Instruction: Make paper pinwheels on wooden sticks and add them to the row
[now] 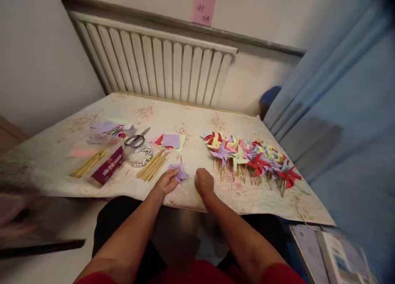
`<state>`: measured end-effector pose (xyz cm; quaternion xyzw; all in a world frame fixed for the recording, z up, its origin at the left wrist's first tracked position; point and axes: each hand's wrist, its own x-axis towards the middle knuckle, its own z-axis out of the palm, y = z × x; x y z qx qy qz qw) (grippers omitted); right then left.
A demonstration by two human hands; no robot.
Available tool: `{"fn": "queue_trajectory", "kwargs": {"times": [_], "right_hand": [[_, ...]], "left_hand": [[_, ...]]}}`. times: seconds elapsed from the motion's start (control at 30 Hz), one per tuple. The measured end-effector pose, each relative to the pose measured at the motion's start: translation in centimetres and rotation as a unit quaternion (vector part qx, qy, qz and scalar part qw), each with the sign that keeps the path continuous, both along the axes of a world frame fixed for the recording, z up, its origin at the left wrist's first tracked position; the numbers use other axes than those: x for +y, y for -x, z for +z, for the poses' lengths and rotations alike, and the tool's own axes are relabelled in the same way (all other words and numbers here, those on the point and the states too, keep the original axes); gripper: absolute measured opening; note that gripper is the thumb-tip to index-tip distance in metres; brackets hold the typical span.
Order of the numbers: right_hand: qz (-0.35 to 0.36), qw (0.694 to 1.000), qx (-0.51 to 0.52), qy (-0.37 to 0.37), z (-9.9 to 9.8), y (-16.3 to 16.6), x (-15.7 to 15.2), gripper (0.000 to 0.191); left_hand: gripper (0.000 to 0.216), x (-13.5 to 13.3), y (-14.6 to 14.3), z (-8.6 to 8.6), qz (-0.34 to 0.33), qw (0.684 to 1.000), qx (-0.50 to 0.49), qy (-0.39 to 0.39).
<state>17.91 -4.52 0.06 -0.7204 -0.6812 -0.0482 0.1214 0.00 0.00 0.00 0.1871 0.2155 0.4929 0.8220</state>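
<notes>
My left hand (167, 181) pinches a purple paper pinwheel (181, 173) just above the table's front edge. To its right, my right hand (204, 182) is closed in a fist; whether anything sits inside the fingers is hidden. Beyond the left hand lie a bundle of thin wooden sticks (152, 165) and a small pile of coloured paper squares (170, 141). A ring of shiny silvery beads or pins (141, 157) is beside the sticks. Many finished-looking pinwheels (239, 154) in red, yellow, purple and blue, on sticks, lie to the right of my right hand.
Dark-handled scissors (135, 140), a purple box (108, 167), more sticks (89, 164) and paper scraps (106, 126) occupy the left of the flowered tablecloth (197, 119). A radiator (154, 61) stands behind the table. A blue curtain (333, 111) hangs along the right side.
</notes>
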Motion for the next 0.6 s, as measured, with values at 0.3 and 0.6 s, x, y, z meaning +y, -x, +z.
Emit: {"fn": "queue_trajectory", "kwargs": {"times": [0.3,0.6], "right_hand": [[-0.001,1.0,0.012,0.001,0.0,0.1,0.1,0.009],[-0.003,1.0,0.005,-0.018,-0.1,0.2,-0.1,0.01]], "left_hand": [[0.015,-0.2,0.2,0.7,-0.023,0.999,0.015,-0.019],[0.016,-0.6,-0.1,1.4,-0.005,1.0,0.0,-0.012]]}}
